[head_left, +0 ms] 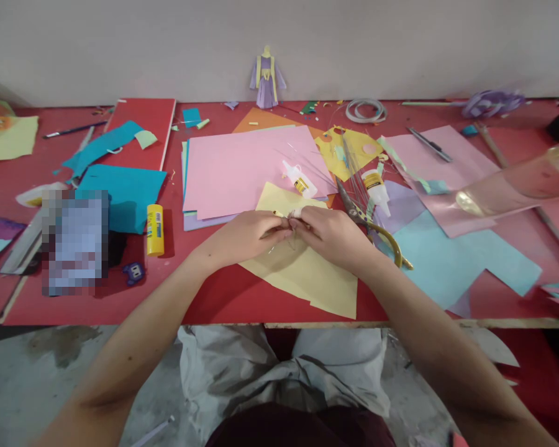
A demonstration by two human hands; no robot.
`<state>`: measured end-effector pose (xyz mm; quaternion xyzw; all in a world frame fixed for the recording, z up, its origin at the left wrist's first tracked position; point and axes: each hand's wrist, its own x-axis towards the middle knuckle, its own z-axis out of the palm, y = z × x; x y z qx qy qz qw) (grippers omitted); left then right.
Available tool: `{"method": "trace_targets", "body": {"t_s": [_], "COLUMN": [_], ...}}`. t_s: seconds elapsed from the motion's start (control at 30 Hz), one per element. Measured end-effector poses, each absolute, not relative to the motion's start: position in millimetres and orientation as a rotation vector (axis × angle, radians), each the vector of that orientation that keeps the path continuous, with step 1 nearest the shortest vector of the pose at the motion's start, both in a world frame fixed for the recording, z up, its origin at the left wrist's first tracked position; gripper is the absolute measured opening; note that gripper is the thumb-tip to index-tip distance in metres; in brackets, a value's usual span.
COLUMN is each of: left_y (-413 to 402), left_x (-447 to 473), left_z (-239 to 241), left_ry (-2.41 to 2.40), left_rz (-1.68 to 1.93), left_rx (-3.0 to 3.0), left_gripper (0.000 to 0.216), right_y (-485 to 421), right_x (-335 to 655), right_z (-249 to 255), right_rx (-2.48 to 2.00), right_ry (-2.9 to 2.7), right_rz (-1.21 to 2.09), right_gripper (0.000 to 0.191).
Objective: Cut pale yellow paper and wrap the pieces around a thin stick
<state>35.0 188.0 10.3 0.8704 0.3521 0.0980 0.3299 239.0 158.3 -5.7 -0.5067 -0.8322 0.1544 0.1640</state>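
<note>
My left hand (249, 236) and my right hand (330, 233) meet over a yellow paper sheet (307, 279) near the front edge of the red table (223, 298). Both hands are closed in a pinch on a small pale piece and a thin wire held between their fingertips; the piece is too small to name. A small glue bottle (299, 179) lies on the large pink paper (242, 171) just beyond the hands. Scissors with yellow handles (372, 226) lie right of my right hand.
A yellow glue stick (155, 230) stands left of the hands beside teal paper (125, 192). A second glue bottle (376, 188), thin wires, light blue paper (456, 254) and more pink sheets lie to the right. A purple paper doll (267, 77) leans on the back wall.
</note>
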Motion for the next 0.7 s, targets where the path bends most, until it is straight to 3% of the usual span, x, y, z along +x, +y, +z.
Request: {"method": "trace_targets", "body": {"t_s": [0.7], "left_y": [188.0], "left_x": [35.9], "left_z": [11.3], "left_ry": [0.925], "left_rz": [0.255], "left_rx": [2.284], "left_gripper": [0.030], "right_y": [158.5], "right_x": [238.3], "right_z": [-5.3], "right_rx": [-1.474], "right_ry": [-2.377], "right_rz": [0.449], "right_gripper": [0.024]}}
